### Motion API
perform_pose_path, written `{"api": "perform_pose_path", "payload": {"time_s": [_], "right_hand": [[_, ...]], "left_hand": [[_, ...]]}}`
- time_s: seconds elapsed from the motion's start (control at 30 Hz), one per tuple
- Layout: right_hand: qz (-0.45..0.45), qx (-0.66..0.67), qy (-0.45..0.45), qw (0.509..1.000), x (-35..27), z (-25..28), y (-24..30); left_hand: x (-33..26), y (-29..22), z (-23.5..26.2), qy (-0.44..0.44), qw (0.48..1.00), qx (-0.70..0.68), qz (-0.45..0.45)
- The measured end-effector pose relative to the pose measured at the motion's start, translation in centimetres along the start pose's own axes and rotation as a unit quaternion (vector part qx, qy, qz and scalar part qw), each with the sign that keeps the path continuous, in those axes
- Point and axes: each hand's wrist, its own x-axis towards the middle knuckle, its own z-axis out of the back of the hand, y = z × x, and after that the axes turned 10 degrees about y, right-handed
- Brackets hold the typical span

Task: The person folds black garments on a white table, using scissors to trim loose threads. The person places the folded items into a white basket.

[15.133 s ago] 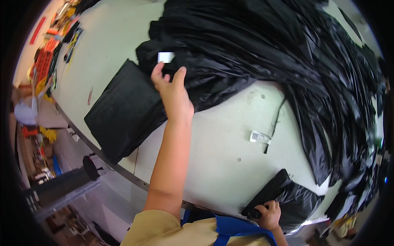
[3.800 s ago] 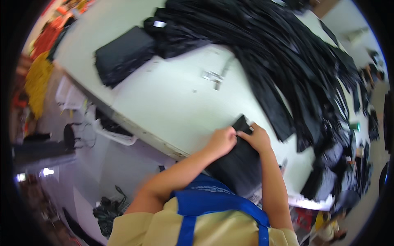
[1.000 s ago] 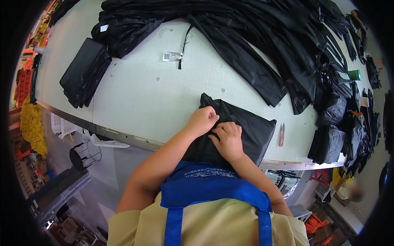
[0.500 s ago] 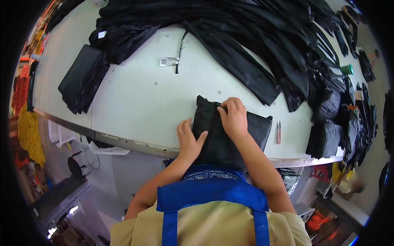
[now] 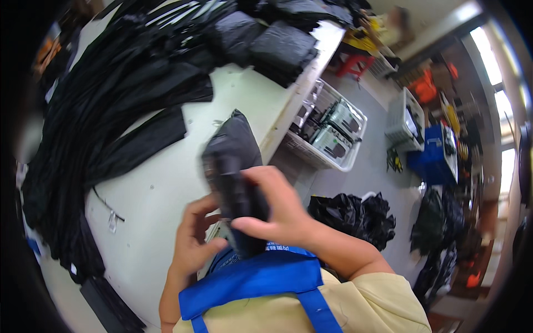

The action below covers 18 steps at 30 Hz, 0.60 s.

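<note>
A plump black pouch (image 5: 233,141) is held upright in front of my blue apron, partly smeared by motion. My right hand (image 5: 283,208) clasps its right side, thumb across the near face. At the pouch's left edge, my left hand (image 5: 194,230) has curled fingers against it, the fingertips partly hidden, with the thumb apart. Beyond the pouch lies the pale table (image 5: 155,205). Small snips (image 5: 218,122) rest there, partly covered by the pouch. Long black garments (image 5: 111,94) spread over the table's left and far parts.
Black packed pouches (image 5: 283,47) are stacked at the table's far corner. Right of the table edge stands a white basket (image 5: 350,161) of silver-and-black packs. Crumpled black plastic (image 5: 355,219) lies near my right arm. A red stool (image 5: 355,65) and another person (image 5: 383,30) are farther back.
My view has swung right, bringing the basket and floor into sight. The pouch, flat on the table before, is now lifted and tipped upright between my hands.
</note>
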Motion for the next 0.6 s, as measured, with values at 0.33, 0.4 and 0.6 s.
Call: {"api": "perform_pose_path", "payload": {"time_s": [0.33,0.4,0.6], "right_hand": [[-0.231,0.139,-0.431,0.861,-17.1,11.1,-10.3],[-0.216,0.262,-0.479,0.81,-21.2,13.3,-16.4],[-0.216,0.448,-0.476,0.725,-27.6,25.7,-34.7]], "left_hand": [[13.3,7.5,-15.6,0.52,0.828,0.188,0.089],[14.4,10.9,-16.5,0.518,0.813,0.214,0.161],[19.9,19.2,-16.7,0.317,0.846,0.233,0.361]]}}
